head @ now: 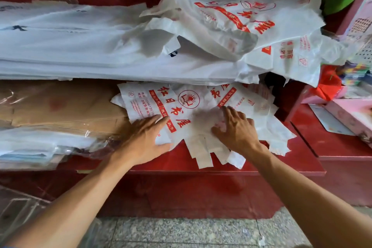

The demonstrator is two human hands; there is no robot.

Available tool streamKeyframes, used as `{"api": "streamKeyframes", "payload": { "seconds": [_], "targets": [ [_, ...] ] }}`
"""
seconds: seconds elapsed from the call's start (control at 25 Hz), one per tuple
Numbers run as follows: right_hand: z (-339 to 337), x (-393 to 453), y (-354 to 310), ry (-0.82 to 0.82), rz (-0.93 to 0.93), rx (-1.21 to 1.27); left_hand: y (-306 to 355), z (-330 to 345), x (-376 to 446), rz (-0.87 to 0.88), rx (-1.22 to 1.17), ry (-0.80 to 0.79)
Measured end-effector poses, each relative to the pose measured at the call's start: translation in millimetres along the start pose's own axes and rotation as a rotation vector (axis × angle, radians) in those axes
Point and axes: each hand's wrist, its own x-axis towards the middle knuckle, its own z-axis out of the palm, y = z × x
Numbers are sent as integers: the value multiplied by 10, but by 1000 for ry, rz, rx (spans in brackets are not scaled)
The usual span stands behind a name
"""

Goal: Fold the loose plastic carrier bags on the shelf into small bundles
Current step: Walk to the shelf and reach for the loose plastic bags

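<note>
At 9 o'clock in the view a flat cardboard sheet (60,106) lies on the red shelf (291,165), and below it, toward 8 o'clock, there are clear plastic packets (40,147). Above the cardboard a thick white stack of bags (90,56) runs across the view from 9 o'clock to the centre.

The person's left hand (144,141) is just left of the centre. It lies flat, palm down, with the fingers straight and slightly spread, and it presses on the left part of the printed carrier bag (157,102). It does not grip anything. This bag is white with red characters and a round red logo. It is spread on the shelf at the centre of the view, partly over the edge of the cardboard, and its white handles hang toward 6 o'clock over the shelf front.

The right hand (236,129) is just right of the centre, on the same heap of bags. Its fingers are bent a little and the fingertips (226,109) push on the plastic, which is wrinkled under them. It cannot be told whether the thumb pinches the bag.

At 1 o'clock a loose pile of crumpled bags (251,26) with the same red print rests on the white stack. At 3 o'clock pink boxes (350,115) and a red paper item (328,84) stand on a lower red surface.
</note>
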Motion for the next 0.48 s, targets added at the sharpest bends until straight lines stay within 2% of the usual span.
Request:
{"api": "streamKeyframes", "payload": {
  "seconds": [0.08,0.16,0.28,0.36,0.48],
  "targets": [
    [86,91,-46,-9,-7,35,-15,-37,47,21,46,-129],
    [96,162,-74,35,-8,52,35,-113,113,28,-10,-198],
    [62,207,-75,255,-61,96,170,-171,169,58,-4,-248],
    [-34,201,-57,452,-40,286,282,-200,133,96,12,-262],
    [-277,188,-7,570,220,681,424,-185,47,124,-88,-224]
  ]
}}
